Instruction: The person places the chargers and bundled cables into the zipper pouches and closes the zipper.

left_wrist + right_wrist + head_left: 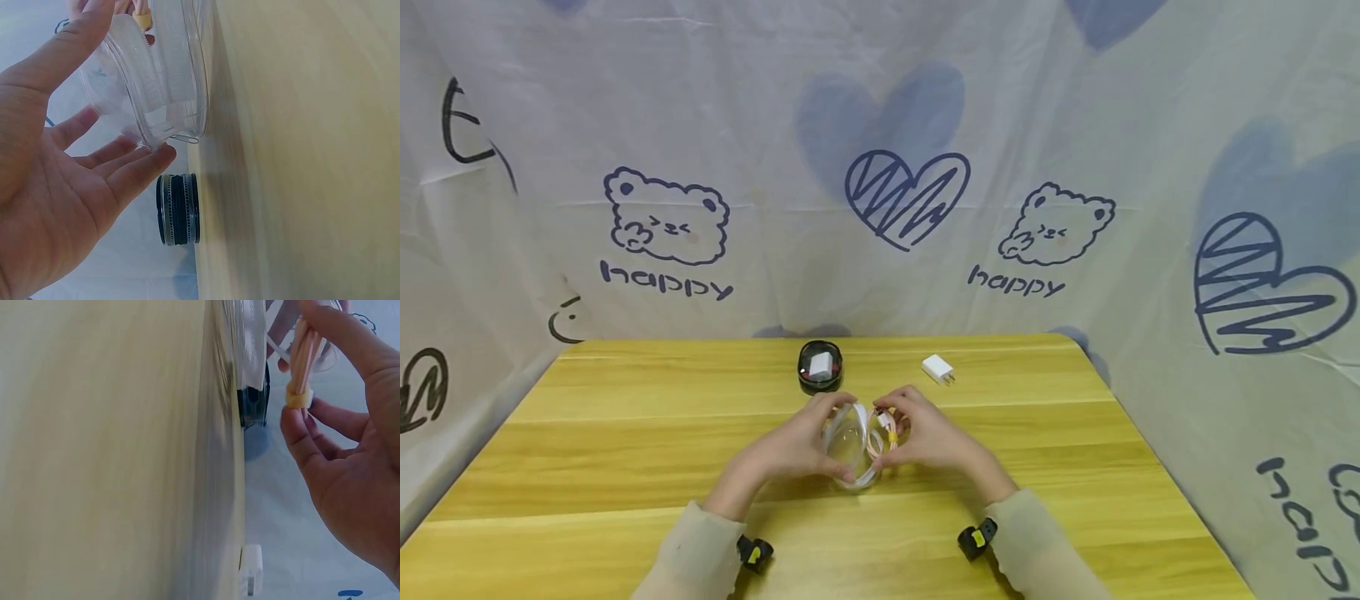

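And here the left hand has thumb and fingers curved round a clear case, gripping it at the rim, while the right hand pinches a coiled pinkish cable bound with a yellow tie! The cable sits right beside the case, at its right side; whether they touch, I can't tell. Both are at the middle of the wooden table. Just beyond, a black round case carries a white block; over to its right lies a white plug adapter, prongs out. Behind, printed cloth hangs.
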A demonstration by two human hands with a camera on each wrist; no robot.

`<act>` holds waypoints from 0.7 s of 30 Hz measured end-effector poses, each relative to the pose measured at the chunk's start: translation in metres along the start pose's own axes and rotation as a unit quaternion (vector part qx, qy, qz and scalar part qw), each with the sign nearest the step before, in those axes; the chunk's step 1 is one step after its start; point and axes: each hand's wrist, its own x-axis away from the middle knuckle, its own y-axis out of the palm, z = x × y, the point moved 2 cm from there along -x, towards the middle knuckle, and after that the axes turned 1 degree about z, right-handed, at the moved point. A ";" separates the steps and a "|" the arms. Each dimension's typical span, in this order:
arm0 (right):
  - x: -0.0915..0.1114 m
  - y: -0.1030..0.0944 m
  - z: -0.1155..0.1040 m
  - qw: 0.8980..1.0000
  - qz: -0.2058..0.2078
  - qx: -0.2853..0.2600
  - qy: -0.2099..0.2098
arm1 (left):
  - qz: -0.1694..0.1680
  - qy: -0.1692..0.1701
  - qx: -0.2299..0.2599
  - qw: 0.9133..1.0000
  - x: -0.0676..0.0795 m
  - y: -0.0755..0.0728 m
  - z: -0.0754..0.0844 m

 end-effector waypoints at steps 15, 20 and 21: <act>-0.009 0.017 -0.005 0.997 -0.071 0.015 0.018 | 0.006 -0.020 0.042 0.999 -0.001 0.001 -0.005; -0.007 0.017 -0.007 0.997 -0.074 0.027 0.016 | -0.005 -0.019 0.056 0.998 0.001 0.000 -0.005; -0.006 0.017 -0.006 0.997 -0.073 0.030 0.013 | -0.009 -0.019 0.062 0.998 0.001 -0.001 -0.006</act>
